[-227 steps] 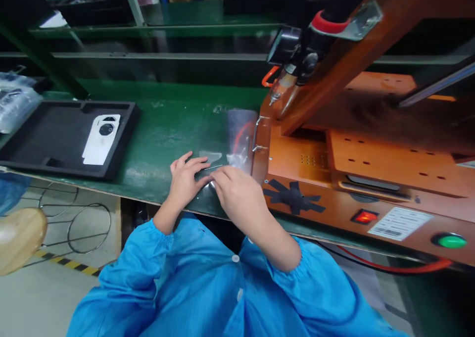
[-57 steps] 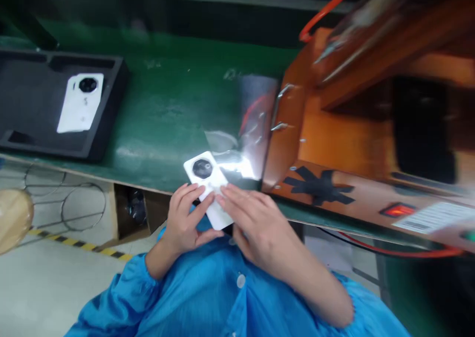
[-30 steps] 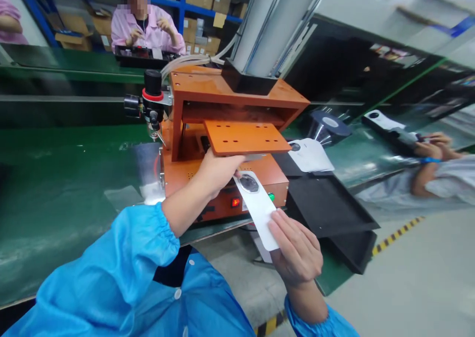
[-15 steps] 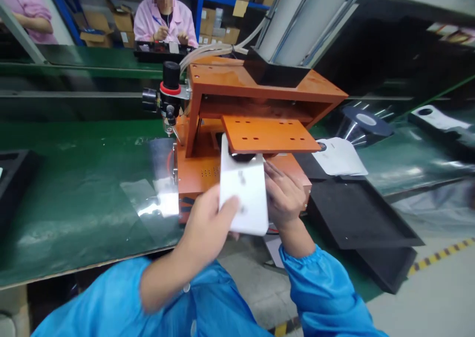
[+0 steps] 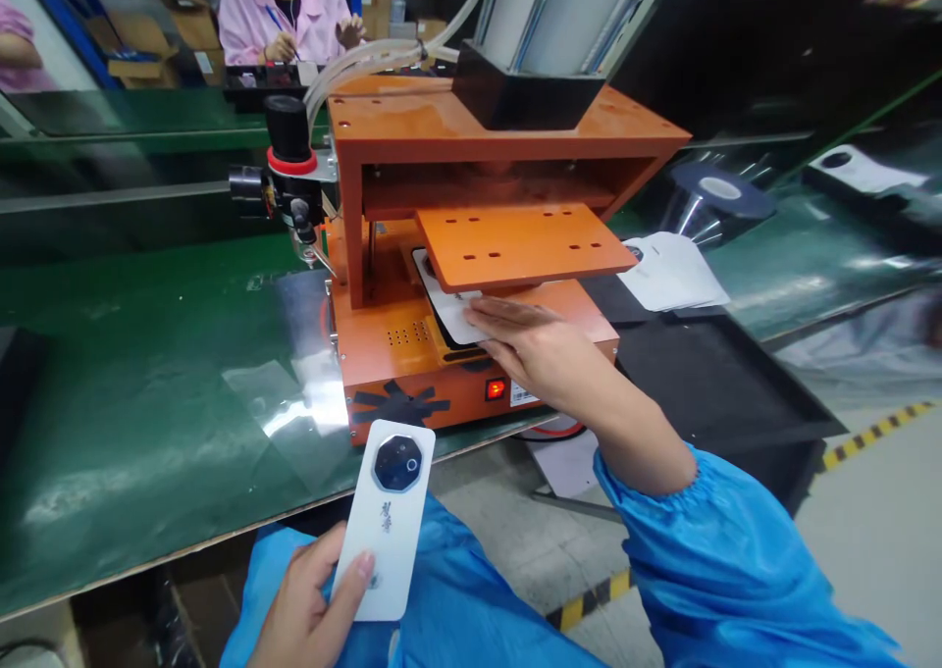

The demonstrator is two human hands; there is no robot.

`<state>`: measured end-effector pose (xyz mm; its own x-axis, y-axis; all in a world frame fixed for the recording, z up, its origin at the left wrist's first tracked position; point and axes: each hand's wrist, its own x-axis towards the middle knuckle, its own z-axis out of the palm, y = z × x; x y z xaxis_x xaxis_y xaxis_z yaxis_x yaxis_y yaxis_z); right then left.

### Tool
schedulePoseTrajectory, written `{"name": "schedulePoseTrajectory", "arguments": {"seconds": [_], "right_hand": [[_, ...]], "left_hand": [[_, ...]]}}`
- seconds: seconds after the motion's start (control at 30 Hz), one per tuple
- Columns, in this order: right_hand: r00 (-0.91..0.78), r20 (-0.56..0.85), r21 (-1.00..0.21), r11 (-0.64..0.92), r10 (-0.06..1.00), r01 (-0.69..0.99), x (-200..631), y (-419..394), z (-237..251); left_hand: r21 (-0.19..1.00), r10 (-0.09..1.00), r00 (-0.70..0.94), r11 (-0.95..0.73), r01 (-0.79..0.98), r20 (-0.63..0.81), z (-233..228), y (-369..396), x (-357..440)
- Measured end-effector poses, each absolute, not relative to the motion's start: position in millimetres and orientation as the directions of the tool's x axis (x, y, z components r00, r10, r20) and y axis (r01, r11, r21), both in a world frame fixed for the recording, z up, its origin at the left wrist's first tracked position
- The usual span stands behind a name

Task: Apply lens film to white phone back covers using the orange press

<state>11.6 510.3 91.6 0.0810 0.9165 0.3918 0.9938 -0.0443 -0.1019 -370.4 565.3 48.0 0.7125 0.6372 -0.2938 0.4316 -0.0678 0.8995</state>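
My left hand (image 5: 320, 590) holds a white phone back cover (image 5: 390, 540) low in front of the bench, its thumb on the lower part. The cover has a round dark camera area and dark characters. A second white phone back cover (image 5: 450, 307) lies in the bed of an orange press (image 5: 471, 369), its far end hidden under the raised orange plate (image 5: 526, 244). At that cover's right edge my right hand (image 5: 545, 349) has its fingers stretched out, fingertips touching it. The thumb lies below them.
A black regulator (image 5: 288, 148) stands at the press's left. To the right are stacked white covers (image 5: 673, 274), a film roll (image 5: 717, 197) and black trays (image 5: 725, 384). Clear film (image 5: 276, 413) lies on the green bench (image 5: 147, 433). A person in pink (image 5: 284, 16) sits opposite.
My left hand has drawn the white cover from the press front down and left. My right hand now touches the other cover in the press. The view has shifted.
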Motion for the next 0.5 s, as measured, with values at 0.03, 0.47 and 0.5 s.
{"name": "schedulePoseTrajectory", "arguments": {"seconds": [0.03,0.47,0.5], "right_hand": [[0.062,0.380,-0.077,-0.035,0.923,0.996,10,511,94],[0.080,0.353,-0.132,-0.035,0.932,0.991,6,523,97],[0.122,0.388,-0.159,-0.064,0.914,0.985,3,520,92]], "left_hand": [[0.900,0.629,0.724,-0.087,0.427,-0.283,46,566,-372],[0.828,0.407,0.892,-0.556,0.071,0.196,42,579,-363],[0.805,0.388,0.889,-0.593,0.039,0.243,43,578,-360]]}}
